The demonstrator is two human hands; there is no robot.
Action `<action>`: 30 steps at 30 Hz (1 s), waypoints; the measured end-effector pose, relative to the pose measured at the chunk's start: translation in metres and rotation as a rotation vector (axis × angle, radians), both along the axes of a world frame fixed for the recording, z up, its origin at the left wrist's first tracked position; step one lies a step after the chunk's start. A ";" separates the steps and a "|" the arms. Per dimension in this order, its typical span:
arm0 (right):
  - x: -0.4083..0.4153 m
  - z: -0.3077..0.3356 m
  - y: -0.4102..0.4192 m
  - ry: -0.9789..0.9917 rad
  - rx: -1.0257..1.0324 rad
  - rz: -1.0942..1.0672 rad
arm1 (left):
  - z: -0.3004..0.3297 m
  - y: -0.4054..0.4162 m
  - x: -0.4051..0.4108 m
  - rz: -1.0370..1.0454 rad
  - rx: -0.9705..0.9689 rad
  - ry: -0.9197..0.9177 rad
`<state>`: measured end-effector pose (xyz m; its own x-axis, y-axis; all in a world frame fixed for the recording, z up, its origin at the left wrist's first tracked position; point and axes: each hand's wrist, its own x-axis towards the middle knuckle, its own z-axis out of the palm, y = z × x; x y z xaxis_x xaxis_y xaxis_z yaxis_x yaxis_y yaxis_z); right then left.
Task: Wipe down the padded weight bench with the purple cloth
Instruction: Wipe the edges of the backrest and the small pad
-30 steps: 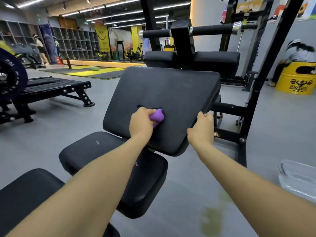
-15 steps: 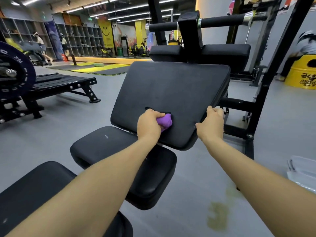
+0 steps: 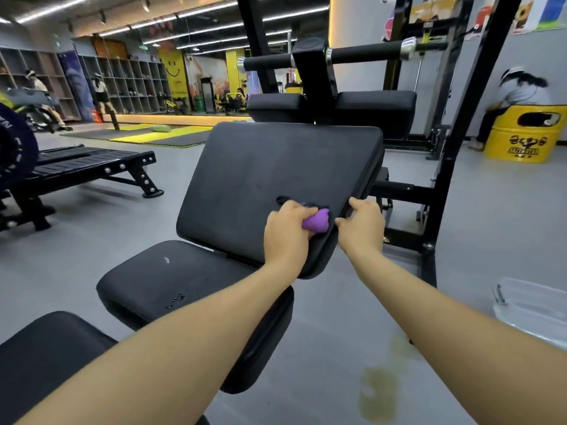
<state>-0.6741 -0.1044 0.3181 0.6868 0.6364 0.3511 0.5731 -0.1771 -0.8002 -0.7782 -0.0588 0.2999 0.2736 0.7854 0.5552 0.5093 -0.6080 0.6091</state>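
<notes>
The purple cloth (image 3: 316, 222), balled in the left hand (image 3: 287, 231), has been shifted toward three o'clock on the backrest pad (image 3: 276, 173), close beside the right hand (image 3: 362, 222), whose fingers seem curled on the pad's edge.

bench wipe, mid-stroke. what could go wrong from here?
1. The purple cloth is balled up in the left hand, so contact is small; most of the back pad may go unwiped.
2. The right hand grips the pad's right edge just beside the cloth, so it may block the stroke there.
</notes>
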 end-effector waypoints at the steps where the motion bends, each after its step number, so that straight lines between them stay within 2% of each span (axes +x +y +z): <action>1: 0.003 0.000 0.001 0.005 0.011 0.002 | 0.010 0.007 0.012 0.004 0.006 -0.002; 5: 0.008 0.002 -0.002 0.040 -0.002 0.031 | 0.032 0.020 0.035 0.054 -0.057 -0.011; 13: 0.000 -0.002 -0.014 0.136 0.013 0.062 | -0.021 -0.042 -0.036 -0.220 0.198 0.354; 16: 0.002 0.000 -0.016 0.141 0.003 0.083 | -0.006 -0.026 -0.024 -0.193 0.158 0.320; 19: 0.007 0.004 -0.018 0.132 0.010 0.114 | 0.020 -0.003 -0.004 -0.074 0.045 0.142; 21: 0.010 0.007 -0.017 0.117 0.015 0.123 | 0.024 0.001 0.001 -0.046 0.005 0.108; 30: -0.010 0.000 -0.025 0.113 -0.049 0.129 | 0.004 -0.035 -0.034 -0.141 -0.038 0.371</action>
